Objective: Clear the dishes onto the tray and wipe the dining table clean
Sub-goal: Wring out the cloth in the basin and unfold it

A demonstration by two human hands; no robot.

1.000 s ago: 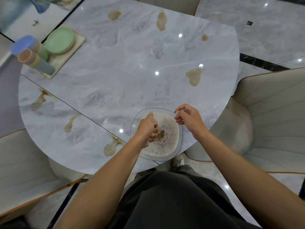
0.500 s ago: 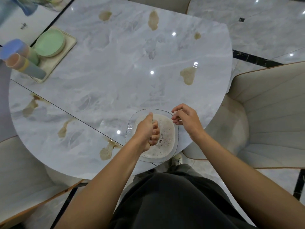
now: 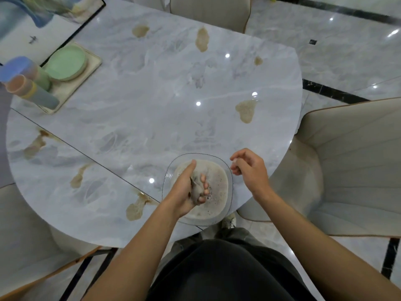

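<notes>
Right hand (image 3: 250, 172) released bowl (image 3: 230, 187); left hand (image 3: 183, 192) hides most of cloth (image 3: 196, 191).

Worn: black top (image 3: 227, 272); grey-olive trousers (image 3: 243, 234); pale shoe (image 3: 229, 221); forearms bare to frame edge.

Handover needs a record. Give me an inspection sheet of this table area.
Surface: marble table, several brown stains.
Job's things: cloth over bowl of murky water; tray carries plates and cups.
Clutter: nothing seen.
Grippers: left hand grips cloth; right hand loosely curled beside bowl rim, holds nothing.
Cables: nothing seen.
Surroundings: chairs, tiled floor, framed picture.
</notes>
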